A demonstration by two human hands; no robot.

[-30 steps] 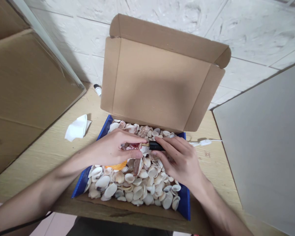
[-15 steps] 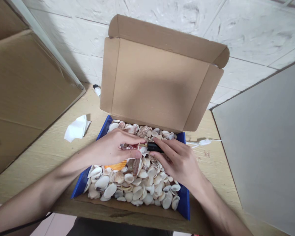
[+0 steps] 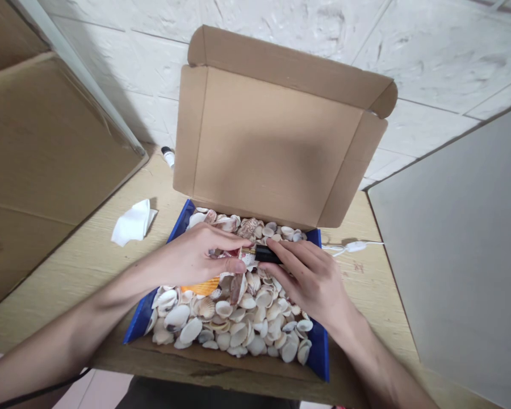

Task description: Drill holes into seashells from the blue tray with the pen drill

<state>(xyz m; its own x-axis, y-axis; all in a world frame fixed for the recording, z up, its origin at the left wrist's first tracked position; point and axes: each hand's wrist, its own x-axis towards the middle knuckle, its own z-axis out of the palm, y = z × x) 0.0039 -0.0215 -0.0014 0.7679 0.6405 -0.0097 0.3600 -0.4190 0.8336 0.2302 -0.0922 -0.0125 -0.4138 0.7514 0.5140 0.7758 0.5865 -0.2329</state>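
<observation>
Left hand [image 3: 191,258] pinches a thin, brittle-looking shell [image 3: 227,254] by its edges; right hand [image 3: 310,278] grips a black tool [image 3: 266,254].

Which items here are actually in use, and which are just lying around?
In use: left hand pinching a reddish shell; right hand holding a black tool; box of shells.

Lying about: crumpled tissue, small bottle, white cable, cardboard sheet.

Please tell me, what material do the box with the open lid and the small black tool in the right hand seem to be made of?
The box looks like matte brown corrugated cardboard: creased flaps, with blue outer sides. The black tool seems to be smooth plastic with a brass-like metal tip, though it is too small to be sure.
</observation>
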